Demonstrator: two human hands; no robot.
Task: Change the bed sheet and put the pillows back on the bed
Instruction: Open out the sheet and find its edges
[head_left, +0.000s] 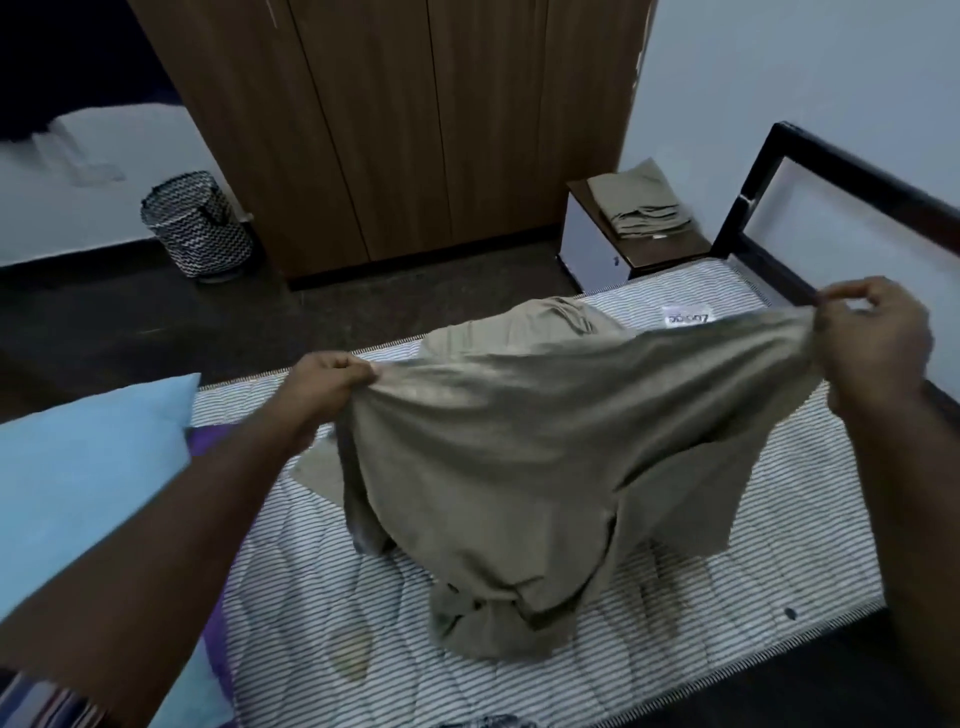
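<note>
Here, seen from the head camera, the left hand (332, 382) and the right hand (872, 338) each pinch the top edge of a khaki cotton bed sheet (524, 467), stretched between them above the bare striped mattress (727, 545), its lower folds bunched on the mattress middle. A light-blue pillow (88, 467) lies at the mattress's left end. Folded khaki linen (644, 205) rests on the brown bedside table (670, 254) beyond the far corner.

Olive sheet (545, 441) between both hands
</note>
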